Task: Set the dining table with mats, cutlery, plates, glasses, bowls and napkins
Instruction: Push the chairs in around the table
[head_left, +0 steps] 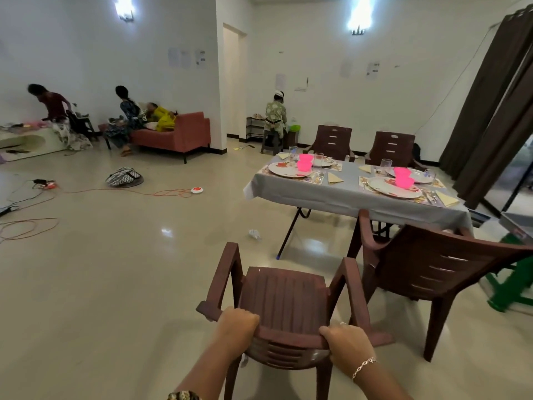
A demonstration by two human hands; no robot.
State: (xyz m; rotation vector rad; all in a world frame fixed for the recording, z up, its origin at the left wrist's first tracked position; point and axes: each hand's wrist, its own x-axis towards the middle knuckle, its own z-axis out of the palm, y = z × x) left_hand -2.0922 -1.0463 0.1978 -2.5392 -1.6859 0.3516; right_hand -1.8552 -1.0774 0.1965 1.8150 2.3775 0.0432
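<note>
The left hand [238, 324] and right hand [347, 346] each curl round the backrest top of a brown chair [284, 295] on the glossy floor [129, 269]. Ahead right, the grey-clothed table [346, 194] bears plates [288, 169], pink bowls [305, 162] and napkins [334, 178]; a red sofa [178, 134] stands by the wall.

Four chairs [284, 295], four plates [289, 169], four pink bowls [305, 158]
</note>
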